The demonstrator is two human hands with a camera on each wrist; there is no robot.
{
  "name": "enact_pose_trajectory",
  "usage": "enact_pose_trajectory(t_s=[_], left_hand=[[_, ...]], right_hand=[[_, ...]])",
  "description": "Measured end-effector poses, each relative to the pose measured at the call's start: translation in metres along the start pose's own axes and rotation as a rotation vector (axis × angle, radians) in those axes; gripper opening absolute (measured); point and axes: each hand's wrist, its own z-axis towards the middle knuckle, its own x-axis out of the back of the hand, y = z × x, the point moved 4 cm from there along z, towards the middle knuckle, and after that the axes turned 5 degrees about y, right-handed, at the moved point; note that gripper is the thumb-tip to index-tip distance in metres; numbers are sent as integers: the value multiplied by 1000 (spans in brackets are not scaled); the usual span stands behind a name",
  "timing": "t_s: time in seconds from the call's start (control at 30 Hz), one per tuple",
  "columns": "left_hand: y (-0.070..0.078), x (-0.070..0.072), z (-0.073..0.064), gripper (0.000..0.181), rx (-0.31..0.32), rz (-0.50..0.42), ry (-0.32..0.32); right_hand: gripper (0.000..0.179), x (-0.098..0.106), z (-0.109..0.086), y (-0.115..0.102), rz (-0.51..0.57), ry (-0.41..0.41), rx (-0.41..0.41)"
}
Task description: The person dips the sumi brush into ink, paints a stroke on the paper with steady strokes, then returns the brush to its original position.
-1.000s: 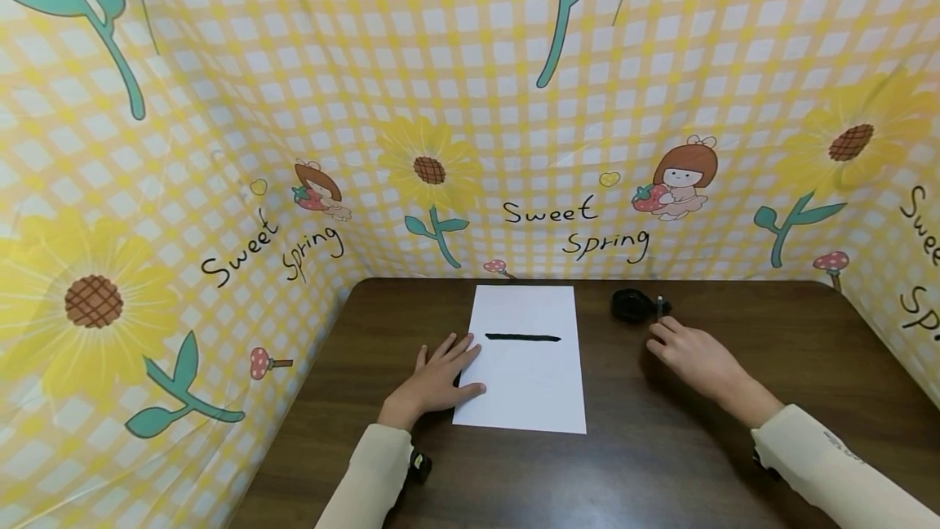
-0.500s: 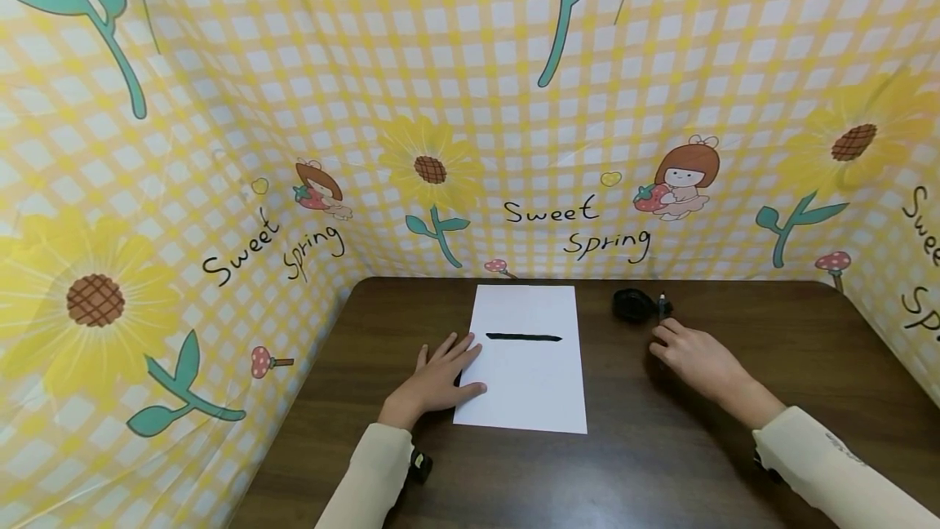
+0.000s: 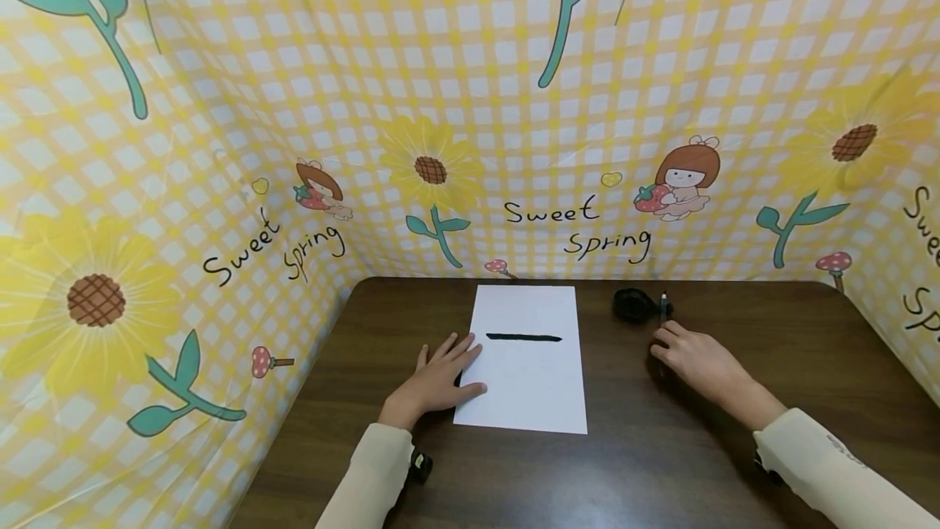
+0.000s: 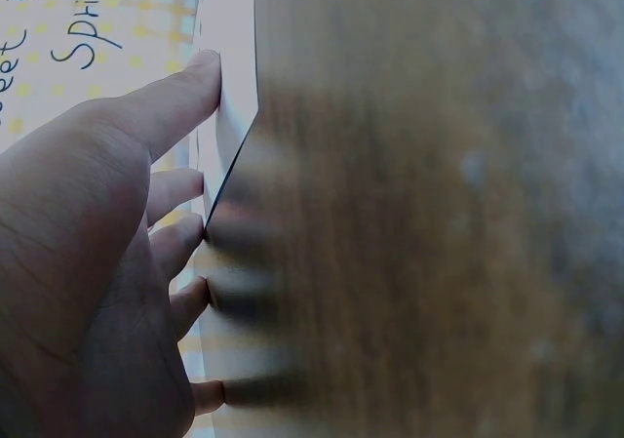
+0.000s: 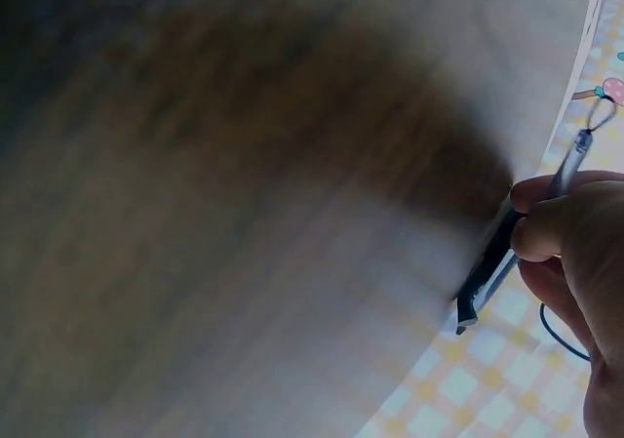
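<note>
A white sheet of paper (image 3: 529,382) with one black horizontal stroke (image 3: 524,338) lies on the dark wooden table (image 3: 661,447). My left hand (image 3: 438,378) rests flat on the sheet's left edge with its fingers spread. The left wrist view shows the same hand (image 4: 88,262) with its fingertips on the paper (image 4: 229,67). My right hand (image 3: 693,357) is right of the sheet and pinches a thin dark brush (image 3: 663,304), whose end sticks out beyond the fingers. In the right wrist view, the thumb and fingers (image 5: 546,233) are curled round the brush (image 5: 492,262).
A small black ink dish (image 3: 631,304) sits at the back of the table, just left of the brush end. Yellow checked cloth with sunflowers (image 3: 429,170) walls in the table at the back and on both sides.
The right hand has shifted slightly towards me with the brush. The left hand and the paper have not moved.
</note>
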Motion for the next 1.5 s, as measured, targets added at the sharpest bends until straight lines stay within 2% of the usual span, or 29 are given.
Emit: enact_pose_trajectory(t_s=[0.67,1.07,1.17,1.37,1.5], left_hand=[[1,2,0,79,2,0,1],[4,4,-1,78,-2,-9,-1],[5,4,-1,78,-2,-9,1],[6,5,-2,79,-6,-18,-4],[5,5,-3,81,-4,-29,-4]], right_hand=[[36,2,-2,-1,8,0,-20],[35,7,-5,1,34,46,-48],[37,10,-5,2,45,74,-60],[35,12,-5,5,100,199,-69],[35,14,-5,8,130,248,-89]])
